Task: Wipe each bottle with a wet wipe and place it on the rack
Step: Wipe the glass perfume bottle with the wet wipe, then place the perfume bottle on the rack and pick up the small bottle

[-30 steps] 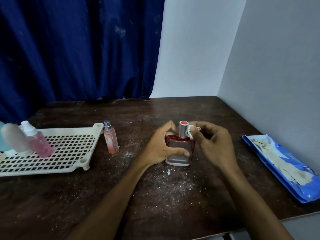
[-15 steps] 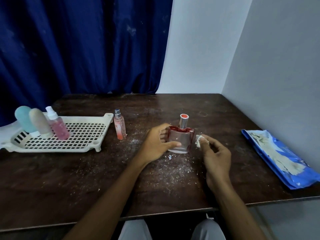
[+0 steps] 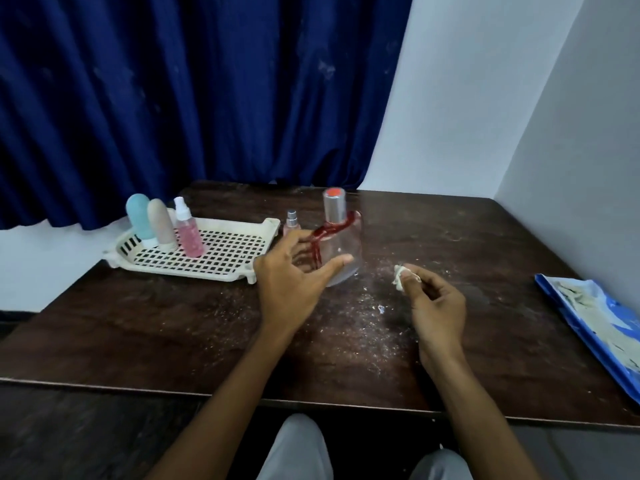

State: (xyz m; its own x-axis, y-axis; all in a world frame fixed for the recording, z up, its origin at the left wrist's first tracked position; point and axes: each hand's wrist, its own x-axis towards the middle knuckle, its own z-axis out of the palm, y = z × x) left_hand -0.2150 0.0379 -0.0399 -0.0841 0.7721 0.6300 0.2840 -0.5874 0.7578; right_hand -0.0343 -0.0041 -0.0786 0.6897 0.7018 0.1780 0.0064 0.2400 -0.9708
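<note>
My left hand (image 3: 291, 282) gripped the glass bottle (image 3: 344, 242), tilted, just right of the rack (image 3: 194, 271). My right hand (image 3: 438, 306), further right, pinched the wipe (image 3: 398, 277). Print on the blue packet (image 3: 595, 327) was unreadable.

My left hand (image 3: 292, 285) reaches forward with the wrist straight. The thumb lies across the near face of the glass bottle (image 3: 343, 245) and the fingers are spread behind it, so I grip the bottle between them. My right hand (image 3: 438, 306) sits to the right of the left, a little nearer to me and apart from it. Its fingers are curled, and thumb and forefinger pinch a crumpled wet wipe (image 3: 398, 277) at their tips. Both forearms are bare and angle in from below.
</note>
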